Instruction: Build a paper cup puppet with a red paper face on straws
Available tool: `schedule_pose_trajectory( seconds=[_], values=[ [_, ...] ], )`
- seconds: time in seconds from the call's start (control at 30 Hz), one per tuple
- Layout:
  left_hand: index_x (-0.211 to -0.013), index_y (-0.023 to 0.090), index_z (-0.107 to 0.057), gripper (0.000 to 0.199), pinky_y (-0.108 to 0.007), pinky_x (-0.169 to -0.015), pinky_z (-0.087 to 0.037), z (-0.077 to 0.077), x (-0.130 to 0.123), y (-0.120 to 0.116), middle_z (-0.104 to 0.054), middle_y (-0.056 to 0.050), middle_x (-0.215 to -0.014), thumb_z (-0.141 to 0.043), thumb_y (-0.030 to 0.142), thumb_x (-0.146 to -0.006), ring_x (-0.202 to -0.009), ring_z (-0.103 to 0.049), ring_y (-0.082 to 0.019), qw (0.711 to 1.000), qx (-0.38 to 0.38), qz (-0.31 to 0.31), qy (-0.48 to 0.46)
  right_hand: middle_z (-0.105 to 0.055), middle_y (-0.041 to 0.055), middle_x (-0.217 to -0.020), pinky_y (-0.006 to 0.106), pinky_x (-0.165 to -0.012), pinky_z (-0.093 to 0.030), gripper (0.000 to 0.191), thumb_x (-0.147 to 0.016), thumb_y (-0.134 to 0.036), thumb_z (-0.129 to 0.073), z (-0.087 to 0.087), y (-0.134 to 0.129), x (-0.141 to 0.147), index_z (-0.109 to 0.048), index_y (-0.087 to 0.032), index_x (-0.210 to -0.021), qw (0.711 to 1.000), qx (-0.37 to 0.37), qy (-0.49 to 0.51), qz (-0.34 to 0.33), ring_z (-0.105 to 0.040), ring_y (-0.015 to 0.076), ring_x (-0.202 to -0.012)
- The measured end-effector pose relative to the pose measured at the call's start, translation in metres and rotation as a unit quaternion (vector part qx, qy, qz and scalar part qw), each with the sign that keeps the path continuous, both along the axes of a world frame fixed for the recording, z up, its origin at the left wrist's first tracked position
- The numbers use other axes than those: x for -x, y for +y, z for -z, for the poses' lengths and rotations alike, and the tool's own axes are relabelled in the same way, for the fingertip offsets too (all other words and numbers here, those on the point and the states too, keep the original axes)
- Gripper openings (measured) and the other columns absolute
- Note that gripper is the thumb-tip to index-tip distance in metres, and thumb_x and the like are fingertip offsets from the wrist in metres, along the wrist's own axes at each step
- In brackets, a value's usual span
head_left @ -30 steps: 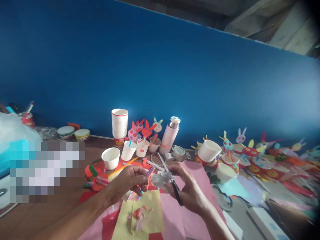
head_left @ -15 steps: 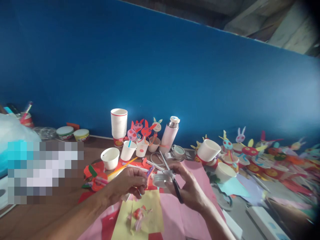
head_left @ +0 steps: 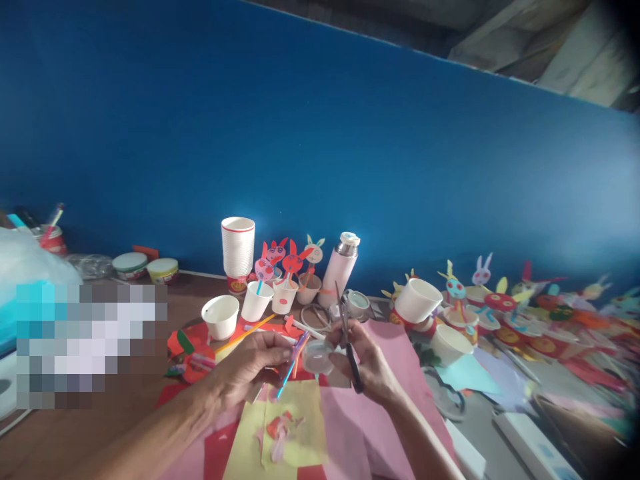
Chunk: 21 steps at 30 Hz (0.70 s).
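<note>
My left hand (head_left: pixel 257 367) pinches a thin purple-and-blue strip (head_left: pixel 286 381) between thumb and fingers; I cannot tell if it is paper or a straw. My right hand (head_left: pixel 370 367) is closed on a pair of scissors (head_left: pixel 344 319) with dark handles, blades pointing up and away. Beside its fingertips is a round, clear, blurred object (head_left: pixel 318 358) that looks like a roll of tape. Below both hands lies yellow paper (head_left: pixel 305 427) with crumpled red and pink scraps (head_left: pixel 279 427) on it, over pink paper (head_left: pixel 345 427).
Beyond my hands stand a stack of paper cups (head_left: pixel 239 247), a pink flask (head_left: pixel 340 267), a white cup (head_left: pixel 220 317) and cups with paper rabbit figures (head_left: pixel 285 297). More decorated cups (head_left: pixel 505 327) crowd the right. A blue panel (head_left: pixel 300 133) rises behind.
My left hand has turned the strip, so its blue lower part now shows. The scissors have swung more upright in my right hand, and the clear round object has shifted slightly left.
</note>
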<state>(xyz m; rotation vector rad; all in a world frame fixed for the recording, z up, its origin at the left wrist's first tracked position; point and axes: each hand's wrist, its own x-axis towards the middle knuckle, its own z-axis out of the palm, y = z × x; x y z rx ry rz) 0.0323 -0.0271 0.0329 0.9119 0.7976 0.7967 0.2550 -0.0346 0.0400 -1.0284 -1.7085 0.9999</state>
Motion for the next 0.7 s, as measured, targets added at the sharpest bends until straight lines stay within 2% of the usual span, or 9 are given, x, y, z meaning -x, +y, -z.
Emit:
schedule_pose_trajectory(
  seconds=[0.1, 0.23, 0.33, 0.4, 0.47, 0.53, 0.63, 0.7],
  values=[
    [-0.068, 0.013, -0.061, 0.008, -0.021, -0.050, -0.043, 0.000, 0.001, 0.000, -0.058, 0.002, -0.056, -0.065, 0.020, -0.071, -0.049, -0.053, -0.009, 1.000, -0.012, -0.014, -0.007, -0.056, 0.0010, -0.088, 0.027, -0.070, -0.042, 0.026, -0.071, -0.015, -0.060, 0.003, 0.001, 0.003, -0.047, -0.021, -0.093, 1.000, 0.015, 0.000, 0.002, -0.052, 0.0153, -0.081],
    [-0.070, 0.014, -0.061, 0.007, -0.021, -0.054, -0.045, -0.001, 0.002, 0.003, -0.060, 0.002, -0.061, -0.066, 0.018, -0.070, -0.053, -0.055, -0.009, 0.999, 0.010, -0.050, -0.002, -0.057, 0.0013, -0.088, 0.027, -0.071, -0.042, 0.022, -0.072, -0.018, -0.061, 0.002, 0.000, 0.010, -0.049, -0.020, -0.090, 0.999, 0.015, -0.024, 0.025, -0.052, 0.0152, -0.080],
    [-0.069, 0.014, -0.061, 0.009, -0.023, -0.056, -0.047, -0.001, 0.002, 0.005, -0.059, 0.002, -0.058, -0.068, 0.018, -0.068, -0.053, -0.054, -0.009, 0.997, 0.024, -0.077, 0.005, -0.058, 0.0017, -0.088, 0.028, -0.070, -0.042, 0.029, -0.072, -0.022, -0.065, 0.000, -0.001, 0.012, -0.047, -0.021, -0.094, 0.999, 0.028, -0.005, 0.042, -0.051, 0.0149, -0.077],
    [-0.069, 0.014, -0.061, 0.010, -0.023, -0.056, -0.047, -0.001, 0.003, 0.006, -0.059, 0.002, -0.056, -0.069, 0.019, -0.068, -0.053, -0.054, -0.009, 0.996, 0.024, -0.083, 0.010, -0.058, 0.0025, -0.088, 0.028, -0.069, -0.043, 0.034, -0.071, -0.027, -0.066, -0.003, -0.002, 0.011, -0.045, -0.021, -0.097, 0.998, 0.048, 0.024, 0.024, -0.052, 0.0152, -0.078],
    [-0.071, 0.014, -0.061, 0.012, -0.023, -0.056, -0.047, -0.001, 0.004, 0.007, -0.060, 0.002, -0.057, -0.069, 0.021, -0.067, -0.054, -0.055, -0.010, 0.995, 0.024, -0.090, 0.016, -0.059, 0.0037, -0.086, 0.027, -0.067, -0.043, 0.037, -0.072, -0.034, -0.066, -0.006, -0.004, 0.011, -0.044, -0.019, -0.099, 0.994, 0.083, 0.061, -0.035, -0.054, 0.0151, -0.076],
    [-0.071, 0.014, -0.061, 0.014, -0.023, -0.057, -0.047, -0.002, 0.005, 0.009, -0.061, 0.002, -0.059, -0.070, 0.023, -0.065, -0.055, -0.057, -0.010, 0.994, 0.023, -0.105, 0.015, -0.060, 0.0047, -0.080, 0.026, -0.063, -0.043, 0.039, -0.075, -0.041, -0.062, -0.007, -0.006, 0.011, -0.045, -0.016, -0.099, 0.980, 0.127, 0.089, -0.125, -0.056, 0.0144, -0.070],
    [-0.067, 0.014, -0.059, 0.016, -0.023, -0.057, -0.047, -0.004, 0.006, 0.012, -0.061, 0.002, -0.060, -0.072, 0.022, -0.062, -0.054, -0.057, -0.010, 0.992, 0.005, -0.124, 0.005, -0.062, 0.0068, -0.073, 0.025, -0.057, -0.043, 0.039, -0.080, -0.047, -0.054, -0.004, -0.009, 0.009, -0.046, -0.013, -0.098, 0.947, 0.189, 0.082, -0.247, -0.058, 0.0132, -0.060],
    [-0.067, 0.014, -0.059, 0.016, -0.024, -0.057, -0.046, -0.006, 0.009, 0.014, -0.062, 0.002, -0.059, -0.072, 0.021, -0.061, -0.053, -0.058, -0.011, 0.992, -0.013, -0.129, 0.001, -0.062, 0.0076, -0.070, 0.023, -0.052, -0.042, 0.040, -0.081, -0.048, -0.051, 0.001, -0.011, 0.007, -0.048, -0.012, -0.096, 0.929, 0.223, 0.066, -0.288, -0.057, 0.0118, -0.054]
  ],
)
